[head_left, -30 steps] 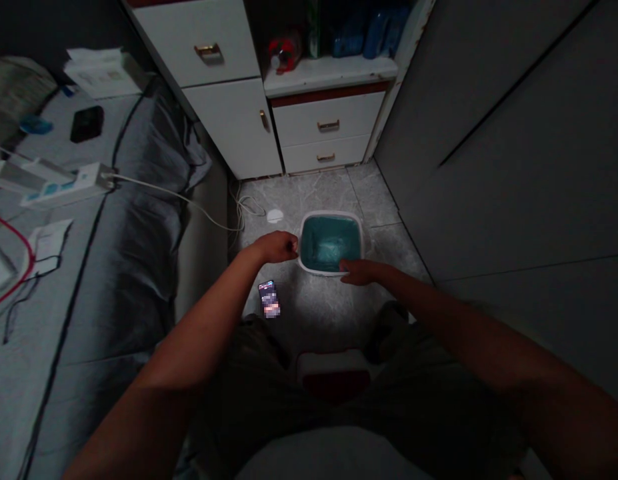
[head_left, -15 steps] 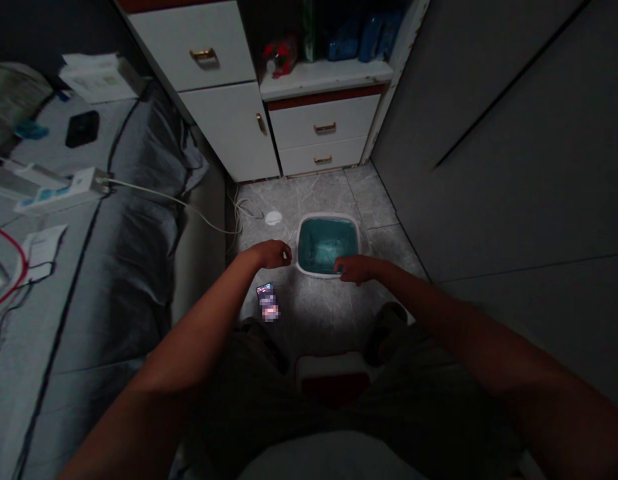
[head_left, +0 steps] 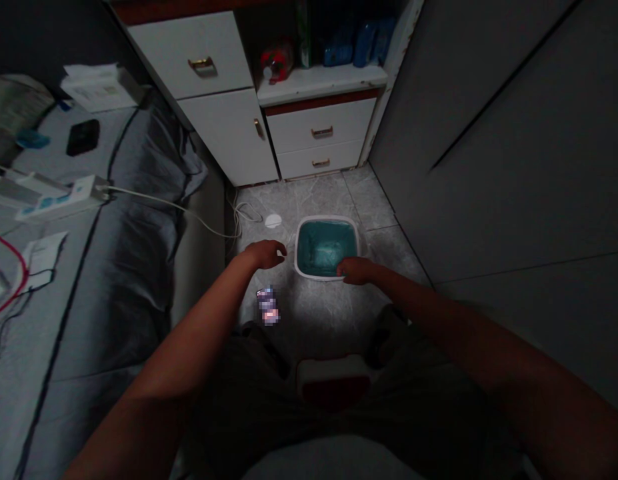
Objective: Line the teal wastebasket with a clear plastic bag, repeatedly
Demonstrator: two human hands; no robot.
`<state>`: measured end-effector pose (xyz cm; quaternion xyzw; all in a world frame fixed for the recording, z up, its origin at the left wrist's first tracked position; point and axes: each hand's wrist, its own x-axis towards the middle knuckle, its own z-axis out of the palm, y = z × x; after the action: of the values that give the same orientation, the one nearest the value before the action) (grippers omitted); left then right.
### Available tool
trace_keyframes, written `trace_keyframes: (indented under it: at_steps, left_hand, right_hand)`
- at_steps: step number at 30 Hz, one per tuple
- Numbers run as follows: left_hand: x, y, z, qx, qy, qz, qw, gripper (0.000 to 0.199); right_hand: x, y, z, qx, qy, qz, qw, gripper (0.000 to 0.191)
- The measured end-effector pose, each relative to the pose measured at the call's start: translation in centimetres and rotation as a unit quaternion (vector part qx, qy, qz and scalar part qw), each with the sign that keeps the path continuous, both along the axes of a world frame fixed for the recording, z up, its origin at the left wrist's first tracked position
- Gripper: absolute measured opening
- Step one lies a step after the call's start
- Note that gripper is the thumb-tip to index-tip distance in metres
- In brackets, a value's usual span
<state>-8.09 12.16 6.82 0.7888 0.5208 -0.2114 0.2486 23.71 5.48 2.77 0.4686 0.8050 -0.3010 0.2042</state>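
A teal basin [head_left: 313, 232] with a white rim stands on the grey tiled floor in the middle of the view. My right hand [head_left: 356, 270] grips the rim at its front right corner, fingers over the edge. Just left of the basin, my left hand [head_left: 269, 254] hangs apart from it, fingers curved with a gap between thumb and fingers, holding nothing. A lit phone [head_left: 267, 307], partly pixelated, lies on the floor below my left hand.
White drawers and a cabinet [head_left: 223, 137] stand behind the basin. A bed [head_left: 139, 280] on the left bears a power strip [head_left: 63, 200], whose cable runs to the floor. Grey panels [head_left: 513, 167] rise on the right. A red and white object [head_left: 333, 370] sits between my legs.
My left hand has moved slightly left, away from the basin, and its fingers have opened a little. My right hand remains at the rim. The view has shifted slightly.
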Motion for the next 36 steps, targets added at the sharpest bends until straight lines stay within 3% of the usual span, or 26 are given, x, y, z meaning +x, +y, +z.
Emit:
trace_keyframes:
  at_steps: [5,10,13,16,20,22,30,36]
  left_hand:
    - [-1.0,0.5,0.0,0.022,0.014,0.015,1.000,0.046]
    - [-0.3,-0.4,-0.3,0.004,0.023,0.000,1.000,0.051]
    - [0.6,-1.2,-0.7,-0.028,0.001,-0.017,0.999,0.053]
    - [1.3,-1.8,-1.2,-0.059,-0.014,-0.016,0.998,0.055]
    - [1.5,-2.0,-1.8,-0.072,-0.001,-0.013,0.997,0.055]
    - [1.5,-1.9,-2.2,-0.072,0.003,-0.014,0.997,0.054]
    - [1.3,-1.0,-3.7,-0.081,0.019,-0.021,0.996,0.054]
    - [1.0,-0.5,-4.9,-0.081,0.007,-0.016,0.997,0.054]
  right_hand:
    - [-0.1,1.2,2.4,-0.013,0.021,0.035,0.999,0.036]
    - [1.4,3.5,7.3,-0.025,0.094,0.002,0.995,0.028]
    - [2.8,5.0,10.1,0.052,0.158,-0.047,0.985,0.023]
    - [3.6,6.2,11.6,0.180,0.231,-0.141,0.946,0.023]
    - [4.3,7.8,11.3,0.338,0.289,-0.247,0.861,0.025]
    - [4.6,8.7,10.6,0.373,0.290,-0.260,0.842,0.026]
    - [5.6,10.8,8.1,0.396,0.280,-0.273,0.831,0.060]
    - [6.1,11.4,7.0,0.367,0.288,-0.283,0.838,0.067]
